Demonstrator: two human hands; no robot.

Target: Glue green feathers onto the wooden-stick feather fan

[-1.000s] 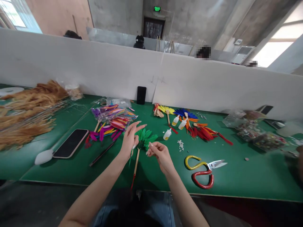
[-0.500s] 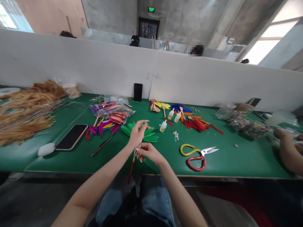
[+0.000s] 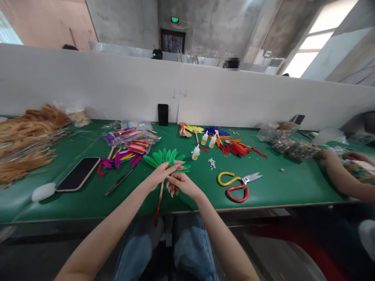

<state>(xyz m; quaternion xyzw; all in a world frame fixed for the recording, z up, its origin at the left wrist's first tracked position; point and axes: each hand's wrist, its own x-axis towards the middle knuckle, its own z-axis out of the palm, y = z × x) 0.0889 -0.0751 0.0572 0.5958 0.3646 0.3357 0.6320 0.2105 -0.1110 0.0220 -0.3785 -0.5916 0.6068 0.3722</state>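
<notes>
A green feather fan (image 3: pixel 157 157) lies at the table's front, its feathers spread away from me. Its pale wooden handle (image 3: pixel 161 190) points toward me, and a red tassel (image 3: pixel 158 210) hangs over the edge. My left hand (image 3: pixel 159 175) is closed over the base of the feathers, with one green feather rising above its fingers. Close against it, to the right of the handle, my right hand (image 3: pixel 184 185) is closed with thumb and finger pinched together. Whatever it may hold is hidden. White glue bottles (image 3: pixel 195 153) stand beyond the hands.
Scissors (image 3: pixel 240 186) with yellow and red handles lie at right, near small white beads (image 3: pixel 211 163). Leftward are bagged feathers (image 3: pixel 131 138), a dark slim tool (image 3: pixel 120 180), a phone (image 3: pixel 78 175) and tan fibre (image 3: pixel 38 125). Another person's arm (image 3: pixel 336 171) rests at far right.
My left hand has lowered onto the feathers, its fingers now closed rather than raised and spread. My right hand has moved off the handle to its right. The view has shifted rightward.
</notes>
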